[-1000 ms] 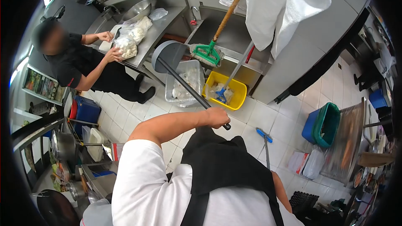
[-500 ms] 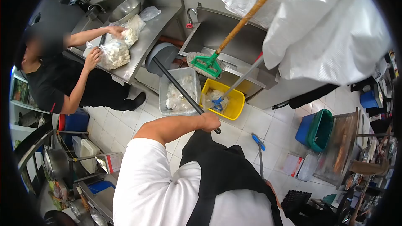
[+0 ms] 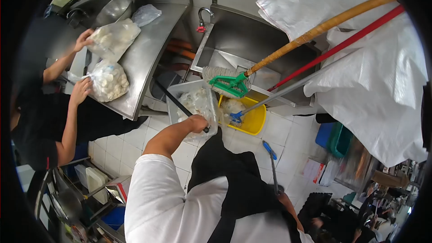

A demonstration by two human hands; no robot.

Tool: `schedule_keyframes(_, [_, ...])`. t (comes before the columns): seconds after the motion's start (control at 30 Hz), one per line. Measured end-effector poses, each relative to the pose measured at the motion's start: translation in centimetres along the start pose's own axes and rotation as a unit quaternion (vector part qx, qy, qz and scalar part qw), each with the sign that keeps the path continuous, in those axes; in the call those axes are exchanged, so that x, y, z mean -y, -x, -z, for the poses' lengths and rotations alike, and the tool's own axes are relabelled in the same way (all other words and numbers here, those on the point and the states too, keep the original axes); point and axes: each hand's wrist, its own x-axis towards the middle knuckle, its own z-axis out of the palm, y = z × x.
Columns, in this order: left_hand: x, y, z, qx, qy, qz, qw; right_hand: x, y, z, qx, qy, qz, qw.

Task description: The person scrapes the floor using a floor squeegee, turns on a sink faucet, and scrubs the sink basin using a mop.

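At 9 to 10 o'clock, a co-worker point(image 3: 38, 126) has 1 hand point(image 3: 82, 89) gathering the neck of a plastic bag point(image 3: 109, 81) of pale pieces and the other point(image 3: 84, 40) at a 2nd bag point(image 3: 114, 38), both on the steel table point(image 3: 153, 40). At 11 o'clock, our dustpan point(image 3: 168, 82) sits at the table's edge, partly shaded, and its black handle point(image 3: 181, 105) crosses above the clear bin point(image 3: 213, 112). The fingers of our left hand point(image 3: 196, 123) are wrapped round that handle near its butt, with no visible gap.

How far the work has got, we can judge only in part: the dustpan is in hand, but its inside is hidden, so we cannot tell what it has collected or what remains. White bags or scraps lie in the clear bin and in the yellow tub point(image 3: 256, 119) at 12 to 1 o'clock. The dustpan points to between 10 and 11 o'clock, its long axis running diagonally down to a butt end at 4 to 5 o'clock; its mouth's facing is unclear.

At about 2 o'clock, a blue-headed tool point(image 3: 270, 150) points almost to 12 o'clock, its shaft reaching back towards our right hand point(image 3: 284, 199). That hand's fingers are too hidden to tell their opening or hold.
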Motion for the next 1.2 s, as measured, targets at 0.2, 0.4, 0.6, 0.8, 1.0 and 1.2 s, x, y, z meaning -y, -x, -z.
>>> schedule_keyframes(0.2, [6.9,1.4,-3.2,-0.108,0.129,0.098,0.981,-11.2,-7.4,-3.1,0.004,0.094,0.079,0.992])
schedule_keyframes(0.4, [14.4,3.8,-4.1,-0.255,0.168,0.309,0.901,-9.4,-6.3,-2.1,0.014,0.066,0.070,0.995])
schedule_keyframes(0.6, [19.4,6.4,-1.4,-0.318,0.392,0.535,0.677,-4.4,-4.3,-1.4,0.047,0.043,0.041,0.997])
schedule_keyframes(0.8, [29.6,3.9,-13.8,-0.364,0.407,0.589,0.596,-3.2,-2.3,-1.2,-0.047,0.313,0.051,0.947])
schedule_keyframes(1.0, [30.4,3.0,-17.1,-0.464,0.404,0.572,0.543,-1.3,0.7,2.4,-0.095,0.302,-0.220,0.923])
schedule_keyframes(1.2, [16.2,3.1,-10.2,-0.420,0.357,0.487,0.677,2.8,0.3,6.1,-0.127,0.478,-0.069,0.866])
